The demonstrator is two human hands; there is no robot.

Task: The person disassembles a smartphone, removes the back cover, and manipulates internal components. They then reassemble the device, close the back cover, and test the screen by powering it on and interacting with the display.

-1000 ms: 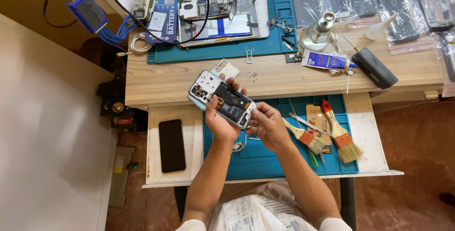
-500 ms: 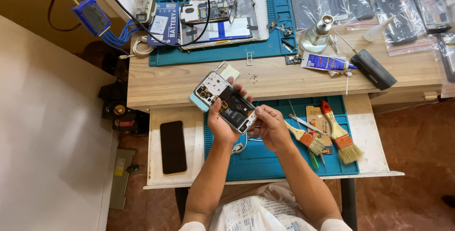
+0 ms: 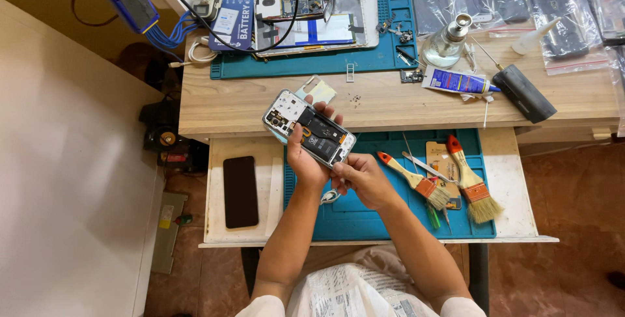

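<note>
Head view: an opened phone [image 3: 310, 129], back cover off and circuitry showing, is held over the front edge of the wooden surface [image 3: 390, 105]. Since a second ago it has barely shifted, still tilted with its camera end up-left. Left hand [image 3: 307, 158] stays wrapped under it, grip clamped on the phone. Right hand [image 3: 362, 175] pinches its lower right corner. Below lies a blue mat [image 3: 364, 216] with open room beneath the hands; a black phone [image 3: 240, 191] lies left, two brushes [image 3: 449, 180] right.
</note>
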